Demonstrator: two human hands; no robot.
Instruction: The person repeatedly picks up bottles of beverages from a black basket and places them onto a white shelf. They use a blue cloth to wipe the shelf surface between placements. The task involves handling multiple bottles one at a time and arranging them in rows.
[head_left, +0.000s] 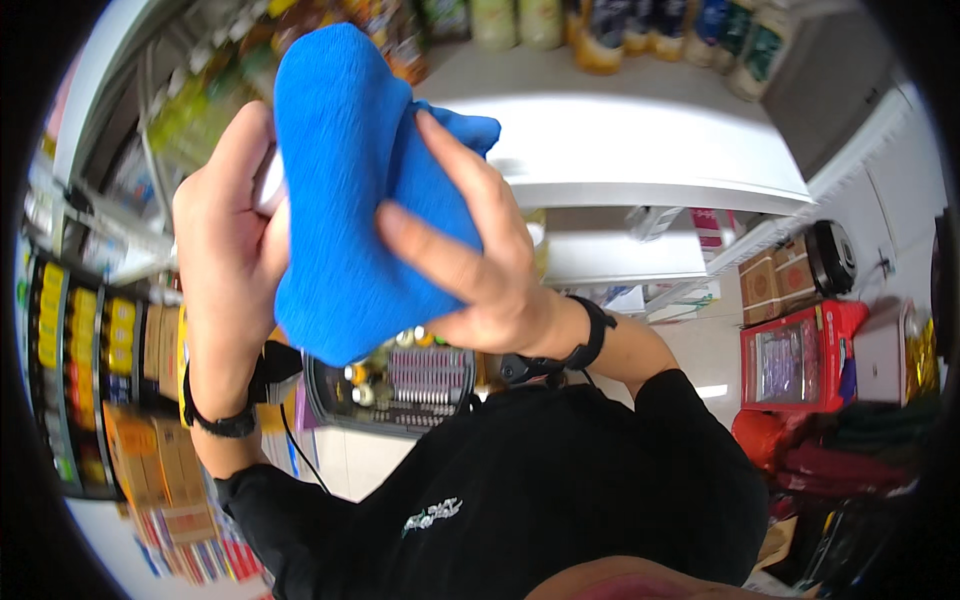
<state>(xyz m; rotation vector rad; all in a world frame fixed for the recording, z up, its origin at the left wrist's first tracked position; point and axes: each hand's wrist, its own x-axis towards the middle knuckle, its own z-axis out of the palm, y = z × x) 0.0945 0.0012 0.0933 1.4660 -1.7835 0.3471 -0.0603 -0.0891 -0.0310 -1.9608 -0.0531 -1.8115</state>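
A blue cloth (337, 187) is draped over something held up before me, in front of a white shelf (615, 142). My left hand (232, 202) grips a white object (270, 184) at the cloth's left edge; most of that object is hidden, so its kind cannot be told. From the right, my right hand (480, 262) presses the cloth with its fingers spread over the folds. Black straps circle both wrists.
Bottles (600, 37) stand along the back of the shelf, with a lower shelf (622, 255) beneath. Below my hands is a black basket (390, 427) of small goods. Cardboard boxes (157, 457) are stacked at left; a red box (795, 360) lies at right.
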